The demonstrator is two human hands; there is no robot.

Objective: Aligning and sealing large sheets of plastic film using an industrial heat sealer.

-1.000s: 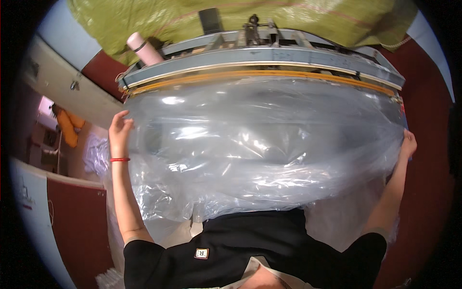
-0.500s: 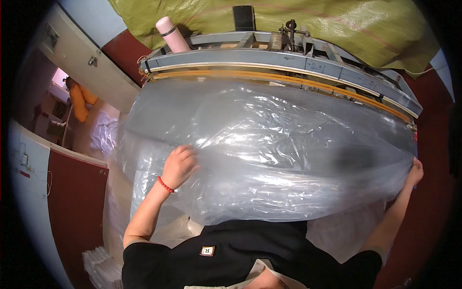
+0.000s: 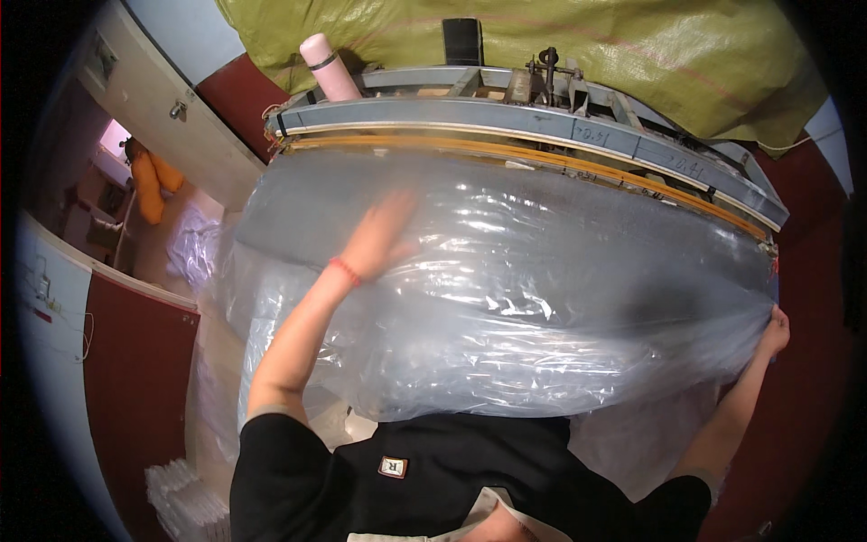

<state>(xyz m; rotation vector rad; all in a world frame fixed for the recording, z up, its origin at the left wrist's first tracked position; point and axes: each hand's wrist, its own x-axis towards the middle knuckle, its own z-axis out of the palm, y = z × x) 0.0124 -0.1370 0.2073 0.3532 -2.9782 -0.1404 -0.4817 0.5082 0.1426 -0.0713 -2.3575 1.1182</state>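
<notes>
A large sheet of clear plastic film [image 3: 506, 361] spreads wrinkled and shiny across the work surface in front of me. My left hand [image 3: 384, 237], a red bead bracelet at its wrist, is over the film's left-middle part. It is motion-blurred, but its fingers look stretched out with the thumb apart, and nothing shows in it. Whether the palm touches the film I cannot tell. At the far right, my right hand [image 3: 777, 332] is closed on the film's edge, pulling folds toward that corner.
Behind the film runs a long grey metal frame [image 3: 433, 116] with an orange strip [image 3: 506, 150] along it. A pink bottle [image 3: 334, 77] stands at its left end. Yellow-green sheeting [image 3: 632, 45] hangs behind. Stacked clear plastic [image 3: 185, 501] lies lower left, near an open door [image 3: 172, 99].
My left hand has moved forward and slightly right over the film, its fingers now straighter. The right hand keeps its hold at the corner, slightly lower in view.
</notes>
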